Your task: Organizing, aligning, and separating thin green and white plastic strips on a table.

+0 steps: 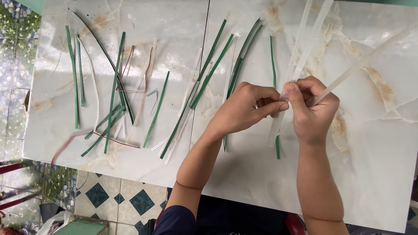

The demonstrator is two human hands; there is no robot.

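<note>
Above the pale marbled desk [370, 174], near its right side, the left hand [246, 109] and right hand [311, 109] pinch shut on white mesh-textured strips [311, 39] — long, flat, translucent — whose far ends run out of view, the crossing hidden behind fingers.

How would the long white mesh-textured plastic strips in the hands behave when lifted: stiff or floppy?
The white mesh-textured plastic strips probably feel springy rather than limp: they run nearly straight past both hands. They look thin and flat, so likely light. Pinched between the left hand and right hand, they seem to bend without breaking.
</note>
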